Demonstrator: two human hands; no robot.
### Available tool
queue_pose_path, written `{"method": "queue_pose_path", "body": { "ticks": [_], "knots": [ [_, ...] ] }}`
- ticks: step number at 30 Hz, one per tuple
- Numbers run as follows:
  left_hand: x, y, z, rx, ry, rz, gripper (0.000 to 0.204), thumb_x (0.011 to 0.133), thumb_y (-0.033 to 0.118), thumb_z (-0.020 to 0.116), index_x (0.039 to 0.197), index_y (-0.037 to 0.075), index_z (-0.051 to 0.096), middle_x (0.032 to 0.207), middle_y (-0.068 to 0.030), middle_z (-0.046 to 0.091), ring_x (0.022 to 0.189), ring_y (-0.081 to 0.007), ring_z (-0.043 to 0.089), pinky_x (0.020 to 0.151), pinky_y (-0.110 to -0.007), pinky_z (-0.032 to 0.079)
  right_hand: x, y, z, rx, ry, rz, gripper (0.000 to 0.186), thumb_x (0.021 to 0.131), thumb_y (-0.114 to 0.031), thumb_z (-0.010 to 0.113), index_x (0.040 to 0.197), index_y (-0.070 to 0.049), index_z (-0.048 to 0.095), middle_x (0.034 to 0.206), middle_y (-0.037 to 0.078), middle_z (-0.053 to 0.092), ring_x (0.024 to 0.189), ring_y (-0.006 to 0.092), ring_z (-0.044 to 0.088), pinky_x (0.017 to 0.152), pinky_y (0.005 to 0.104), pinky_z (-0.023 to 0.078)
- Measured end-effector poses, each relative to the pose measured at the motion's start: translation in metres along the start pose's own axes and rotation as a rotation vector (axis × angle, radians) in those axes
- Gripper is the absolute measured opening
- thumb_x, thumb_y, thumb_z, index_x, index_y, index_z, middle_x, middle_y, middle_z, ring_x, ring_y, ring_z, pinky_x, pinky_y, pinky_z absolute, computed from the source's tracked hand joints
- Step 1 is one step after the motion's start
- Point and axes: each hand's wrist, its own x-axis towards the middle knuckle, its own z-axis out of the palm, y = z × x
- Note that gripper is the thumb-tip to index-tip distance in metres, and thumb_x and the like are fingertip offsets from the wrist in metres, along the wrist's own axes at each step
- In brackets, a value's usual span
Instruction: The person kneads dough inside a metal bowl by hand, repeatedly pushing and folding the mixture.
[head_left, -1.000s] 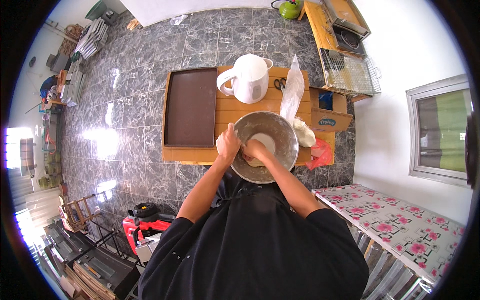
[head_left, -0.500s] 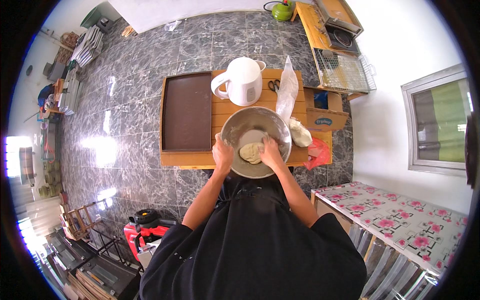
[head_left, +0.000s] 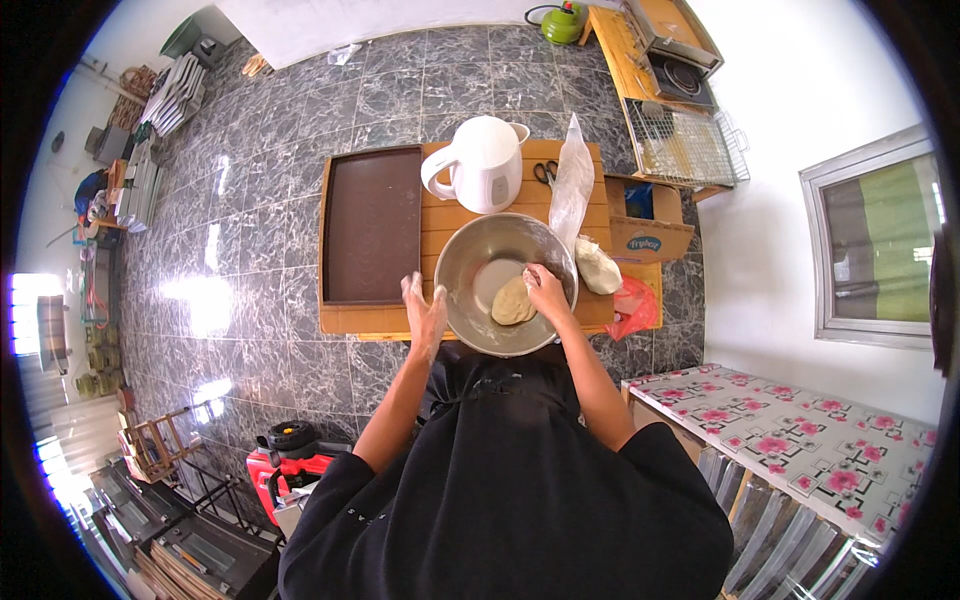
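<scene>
A round metal bowl (head_left: pixel 462 240) stands at the near edge of the wooden table, with a pale lump of dough (head_left: pixel 512 304) inside it. My right hand (head_left: pixel 543 291) reaches into the bowl, its fingers closed on the dough's upper right edge. Just outside the bowl's left rim is my left hand (head_left: pixel 425 312), fingers apart and dusted with flour, holding nothing. A white electric kettle (head_left: pixel 486 165) stands beyond the bowl. On the bowl's right lie a long clear plastic bag (head_left: pixel 571 185) and a bag of white flour (head_left: pixel 597 268).
A dark baking tray (head_left: pixel 374 225) covers the table's left part. Black scissors (head_left: pixel 546 172) lie by the kettle. A red plastic bag (head_left: pixel 634 308) sits at the table's right corner, near a cardboard box (head_left: pixel 650 240). A red machine (head_left: pixel 290 462) stands on the floor behind left.
My left hand has let go of the bowl's left rim and moved left with fingers spread. My right hand has lifted and tilted the dough's edge.
</scene>
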Motion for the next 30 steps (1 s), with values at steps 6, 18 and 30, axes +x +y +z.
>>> {"method": "queue_pose_path", "body": {
  "ticks": [6, 18, 30],
  "knots": [
    [0.033, 0.037, 0.012, 0.155, -0.090, 0.198, 0.057, 0.096, 0.017, 0.054, 0.145, -0.003, 0.033, 0.139, -0.0283, 0.047, 0.128, -0.0383, 0.049, 0.106, -0.039, 0.038, 0.004, 0.002, 0.001, -0.107, -0.067, -0.063, 0.035, 0.093, -0.021, 0.059, 0.120, 0.001, 0.060, 0.116, 0.020, 0.065, 0.110, 0.0318, 0.062, 0.096, 0.0368, 0.047],
    [0.016, 0.041, 0.024, 0.005, 0.041, 0.154, 0.042, 0.077, 0.000, 0.048, 0.117, 0.003, 0.060, 0.101, -0.0228, 0.068, 0.098, -0.0417, 0.064, 0.085, -0.045, 0.049, -0.035, -0.012, 0.033, -0.459, 0.102, -0.156, 0.053, 0.085, -0.021, 0.064, 0.127, 0.007, 0.046, 0.123, 0.028, 0.050, 0.118, 0.0452, 0.046, 0.099, 0.0477, 0.040],
    [0.019, 0.040, 0.025, 0.010, -0.007, 0.212, 0.038, 0.072, 0.002, 0.051, 0.108, 0.001, 0.061, 0.091, -0.0227, 0.068, 0.090, -0.0403, 0.066, 0.081, -0.043, 0.050, -0.034, -0.015, 0.017, -0.550, -0.281, -0.229, 0.041, 0.088, -0.042, 0.060, 0.076, -0.004, 0.074, 0.075, 0.016, 0.070, 0.068, 0.0311, 0.067, 0.066, 0.0392, 0.052]
  ]
}}
